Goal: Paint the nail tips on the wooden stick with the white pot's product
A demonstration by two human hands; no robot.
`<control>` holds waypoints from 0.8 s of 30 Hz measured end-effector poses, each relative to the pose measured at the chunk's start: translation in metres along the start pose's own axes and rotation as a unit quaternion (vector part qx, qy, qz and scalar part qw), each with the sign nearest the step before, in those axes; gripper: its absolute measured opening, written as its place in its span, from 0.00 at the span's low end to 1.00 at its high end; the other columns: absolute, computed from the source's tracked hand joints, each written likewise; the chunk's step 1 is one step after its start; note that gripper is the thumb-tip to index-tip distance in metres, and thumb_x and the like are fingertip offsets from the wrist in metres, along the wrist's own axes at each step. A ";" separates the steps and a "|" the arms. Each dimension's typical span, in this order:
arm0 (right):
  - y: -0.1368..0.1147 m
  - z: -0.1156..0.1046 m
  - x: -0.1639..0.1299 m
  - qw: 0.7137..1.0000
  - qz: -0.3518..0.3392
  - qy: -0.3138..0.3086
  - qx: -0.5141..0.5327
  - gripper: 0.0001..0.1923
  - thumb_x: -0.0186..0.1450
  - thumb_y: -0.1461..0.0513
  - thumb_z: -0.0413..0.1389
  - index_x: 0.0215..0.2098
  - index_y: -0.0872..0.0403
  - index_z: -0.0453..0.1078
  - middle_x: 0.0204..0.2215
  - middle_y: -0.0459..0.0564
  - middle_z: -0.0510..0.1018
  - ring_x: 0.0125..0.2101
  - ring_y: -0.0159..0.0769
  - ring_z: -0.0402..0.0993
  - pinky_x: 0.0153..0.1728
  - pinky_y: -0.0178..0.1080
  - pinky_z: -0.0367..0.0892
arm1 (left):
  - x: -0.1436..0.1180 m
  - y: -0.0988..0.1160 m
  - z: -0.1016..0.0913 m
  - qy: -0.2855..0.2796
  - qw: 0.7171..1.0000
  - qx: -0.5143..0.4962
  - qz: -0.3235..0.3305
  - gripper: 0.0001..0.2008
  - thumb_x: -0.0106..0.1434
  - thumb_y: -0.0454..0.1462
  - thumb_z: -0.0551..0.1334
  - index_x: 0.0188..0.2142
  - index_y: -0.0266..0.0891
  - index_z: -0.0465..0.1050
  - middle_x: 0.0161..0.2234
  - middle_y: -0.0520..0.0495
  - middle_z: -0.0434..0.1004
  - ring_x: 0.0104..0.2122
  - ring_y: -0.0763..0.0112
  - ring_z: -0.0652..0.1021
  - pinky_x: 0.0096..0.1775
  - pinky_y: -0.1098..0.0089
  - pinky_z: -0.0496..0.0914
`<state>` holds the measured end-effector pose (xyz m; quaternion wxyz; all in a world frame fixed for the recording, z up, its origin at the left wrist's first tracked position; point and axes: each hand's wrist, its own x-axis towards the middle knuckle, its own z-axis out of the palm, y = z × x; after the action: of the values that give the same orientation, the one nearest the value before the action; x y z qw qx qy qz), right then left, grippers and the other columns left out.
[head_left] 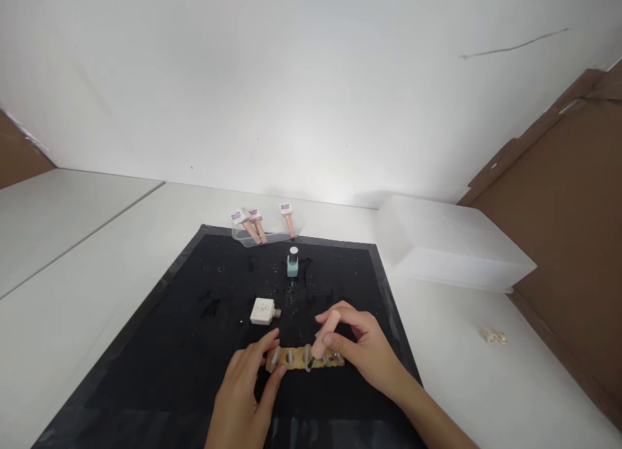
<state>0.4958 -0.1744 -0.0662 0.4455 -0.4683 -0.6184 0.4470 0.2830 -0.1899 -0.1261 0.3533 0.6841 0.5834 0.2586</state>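
A: What containers are there, and what is in them?

B: At the far edge of the black mat (160,345) sits a shallow clear tray (265,236) with three pinkish brush sticks (257,225) lying in it, white labels at their far ends. To the right, on the white table (486,384), is a large frosted plastic box (451,241); I cannot tell what it holds. A small teal bottle (292,262) with a white cap stands upright on the mat, near the tray.

A: And the thing being worked on?

B: A narrow tan strip (300,359) lying flat on the mat, crosswise to the person, with a row of small pale nail tips set along it (they are too small to count surely).

A: Where does it lie against the hands?

B: Between them. The left hand (245,394) pinches the strip's left end, thumb on the far edge and fingers at the near edge. The right hand (362,352) rests at the strip's right end, its fingers closed around a pink brush handle (324,334) held tilted, lower end touching the strip's middle.

A: Anything else nearby?

B: A small cream box (263,311) on the mat just beyond the strip, and a little pale object (494,335) on the table at the right, well apart.
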 end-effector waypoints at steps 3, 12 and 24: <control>0.001 0.000 0.000 1.000 0.010 0.022 -0.004 0.06 0.63 0.62 0.59 0.32 0.50 0.78 0.33 0.49 0.80 0.43 0.43 0.74 0.45 0.43 0.65 | -0.001 -0.001 0.000 0.001 1.000 -0.002 -0.003 0.21 0.65 0.46 0.52 0.56 0.47 0.63 0.42 0.44 0.74 0.38 0.61 0.76 0.39 0.64 0.73; 0.004 0.000 0.000 1.000 0.009 -0.001 0.018 0.06 0.61 0.62 0.61 0.26 0.51 0.78 0.30 0.48 0.79 0.40 0.41 0.74 0.43 0.40 0.66 | 0.000 -0.003 0.001 0.007 1.000 0.007 0.011 0.21 0.64 0.46 0.52 0.56 0.46 0.64 0.41 0.43 0.75 0.38 0.61 0.76 0.38 0.64 0.73; -0.001 0.002 0.001 1.000 0.001 -0.014 -0.001 0.08 0.63 0.60 0.60 0.26 0.51 0.79 0.25 0.48 0.79 0.42 0.42 0.73 0.44 0.40 0.64 | 0.001 -0.001 0.000 0.001 1.000 0.005 0.001 0.21 0.64 0.46 0.52 0.56 0.48 0.64 0.40 0.44 0.75 0.37 0.61 0.77 0.36 0.65 0.74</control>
<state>0.4937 -0.1743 -0.0656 0.4360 -0.4628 -0.6248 0.4531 0.2828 -0.1890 -0.1271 0.3490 0.6861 0.5844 0.2568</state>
